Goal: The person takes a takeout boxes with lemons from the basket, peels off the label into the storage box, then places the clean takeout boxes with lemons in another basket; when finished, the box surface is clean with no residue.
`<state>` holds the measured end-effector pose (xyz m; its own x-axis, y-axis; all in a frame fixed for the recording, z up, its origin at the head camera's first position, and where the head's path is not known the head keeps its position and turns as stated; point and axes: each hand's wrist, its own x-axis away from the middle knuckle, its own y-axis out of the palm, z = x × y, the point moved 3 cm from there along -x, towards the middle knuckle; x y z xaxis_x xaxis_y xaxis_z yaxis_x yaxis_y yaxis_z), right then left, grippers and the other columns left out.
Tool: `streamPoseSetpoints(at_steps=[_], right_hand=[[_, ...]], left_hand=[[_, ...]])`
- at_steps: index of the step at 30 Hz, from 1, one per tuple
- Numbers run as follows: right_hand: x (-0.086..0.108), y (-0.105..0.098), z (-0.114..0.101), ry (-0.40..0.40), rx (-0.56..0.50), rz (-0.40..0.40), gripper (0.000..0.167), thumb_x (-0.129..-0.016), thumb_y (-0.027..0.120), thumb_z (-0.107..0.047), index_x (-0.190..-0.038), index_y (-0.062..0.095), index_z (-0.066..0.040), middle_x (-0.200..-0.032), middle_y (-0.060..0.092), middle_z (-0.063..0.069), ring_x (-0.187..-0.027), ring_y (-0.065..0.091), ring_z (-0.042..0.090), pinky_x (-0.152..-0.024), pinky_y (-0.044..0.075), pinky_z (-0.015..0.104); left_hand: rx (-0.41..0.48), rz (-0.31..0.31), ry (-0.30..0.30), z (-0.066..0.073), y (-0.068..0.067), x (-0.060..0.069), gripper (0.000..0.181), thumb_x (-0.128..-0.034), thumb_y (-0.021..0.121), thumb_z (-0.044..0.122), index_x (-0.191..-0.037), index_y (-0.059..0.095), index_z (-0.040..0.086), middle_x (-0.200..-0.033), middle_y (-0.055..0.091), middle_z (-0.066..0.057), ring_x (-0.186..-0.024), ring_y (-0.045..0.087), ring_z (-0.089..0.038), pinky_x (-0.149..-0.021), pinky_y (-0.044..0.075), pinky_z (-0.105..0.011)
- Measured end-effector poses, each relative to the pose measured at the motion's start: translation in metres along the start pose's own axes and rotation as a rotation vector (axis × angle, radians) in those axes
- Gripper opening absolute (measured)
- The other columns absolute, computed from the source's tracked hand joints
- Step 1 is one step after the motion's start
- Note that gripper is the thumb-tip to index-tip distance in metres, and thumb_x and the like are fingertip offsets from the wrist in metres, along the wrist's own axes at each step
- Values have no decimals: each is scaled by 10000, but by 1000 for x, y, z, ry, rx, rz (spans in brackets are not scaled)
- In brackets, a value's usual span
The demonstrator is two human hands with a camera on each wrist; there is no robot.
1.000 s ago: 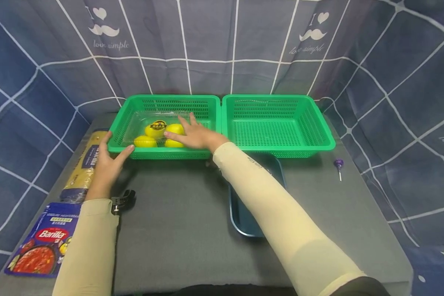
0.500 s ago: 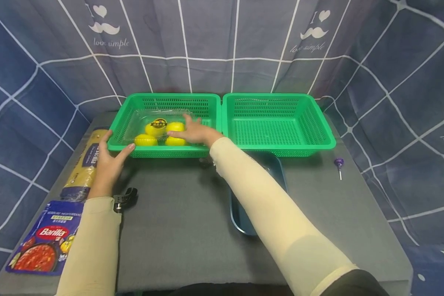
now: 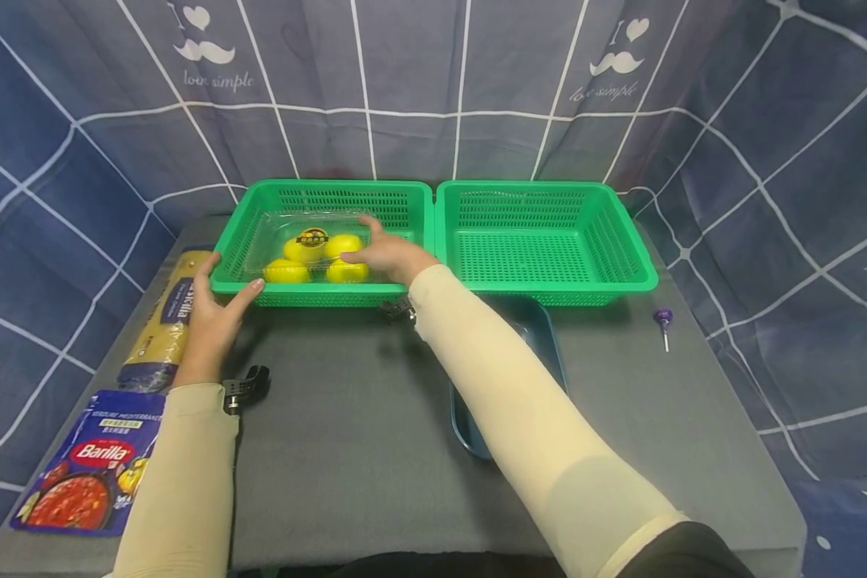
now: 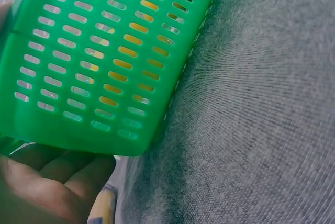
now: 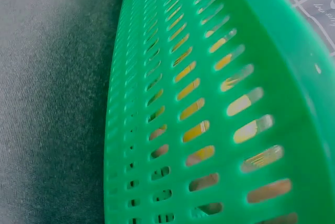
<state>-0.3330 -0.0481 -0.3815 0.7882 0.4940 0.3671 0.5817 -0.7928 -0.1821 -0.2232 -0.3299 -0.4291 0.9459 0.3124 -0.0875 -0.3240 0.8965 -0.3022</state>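
In the head view, a clear plastic box [image 3: 260, 245] of yellow lemons [image 3: 286, 271] lies in the left green basket [image 3: 325, 299]. My left hand [image 3: 213, 313] grips that basket's near left corner, thumb towards the front rim and fingers along the side. In the left wrist view, fingers [image 4: 89, 179] bend against the basket wall [image 4: 78, 135]. My right hand [image 3: 390, 253] reaches over the front rim and holds the box's right end, its thumb towards the near side and a finger at the far side. The right wrist view shows mostly basket wall [image 5: 209, 130], with yellow behind its slots.
A second green basket [image 3: 549, 290] stands directly to the right. A dark blue tray [image 3: 470, 429] lies partly under my right forearm. At the left are a pasta bag [image 3: 164, 321] and a blue Barilla pouch [image 3: 90, 466]. A purple lollipop [image 3: 663, 318] lies far right.
My right hand's spread fingers have drawn in around the box's right end. The lemon box has shifted very slightly right. My left hand stays at the basket corner.
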Motion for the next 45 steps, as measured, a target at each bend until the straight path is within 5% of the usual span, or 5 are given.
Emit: streamPoseSetpoints(at_steps=[13, 24, 29, 34, 45], right_hand=[[-1, -7, -1, -10, -340, 54, 865, -1033, 645, 12, -1694, 212, -340, -1744, 80, 98, -1435, 418, 402, -841, 613, 538], [22, -15, -17, -55, -400, 93, 836, -1056, 615, -6, -1700, 196, -335, -1748, 67, 95, -1358, 504, 452, -811, 623, 525], [36, -19, -30, -93, -392, 81, 821, -1060, 615, -19, -1698, 204, -333, -1743, 67, 131, -838, 666, 337, -816, 619, 542], [55, -23, -40, -114, -382, 65, 816, -1066, 613, -29, -1698, 194, -327, -1744, 48, 133, -449, 389, 185, -844, 603, 575], [96, -24, -42, -133, -392, 45, 790, -1046, 654, -33, -1659, 293, -376, -1717, 149, 136, -997, 718, 460, -845, 592, 607]], left_hand=[[-13, 1, -20, 3, 0, 2, 930, -997, 730, 402, -1699, 138, 253, -1716, 195, -136, -1527, 264, -286, -1242, 204, -385], [-47, 8, -1, -5, -1, -1, 942, -976, 738, 481, -1694, 156, 301, -1723, 182, -107, -1539, 231, -270, -1247, 173, -402], [-43, 5, -11, -4, -1, -1, 936, -984, 729, 471, -1696, 149, 289, -1725, 169, -114, -1544, 215, -273, -1250, 163, -410], [-23, -7, -18, -2, -1, -2, 933, -998, 718, 432, -1700, 129, 254, -1726, 157, -135, -1549, 207, -281, -1253, 160, -413], [1, -28, -26, -2, -1, -2, 929, -1008, 712, 414, -1698, 111, 253, -1721, 161, -158, -1528, 248, -294, -1240, 215, -393]])
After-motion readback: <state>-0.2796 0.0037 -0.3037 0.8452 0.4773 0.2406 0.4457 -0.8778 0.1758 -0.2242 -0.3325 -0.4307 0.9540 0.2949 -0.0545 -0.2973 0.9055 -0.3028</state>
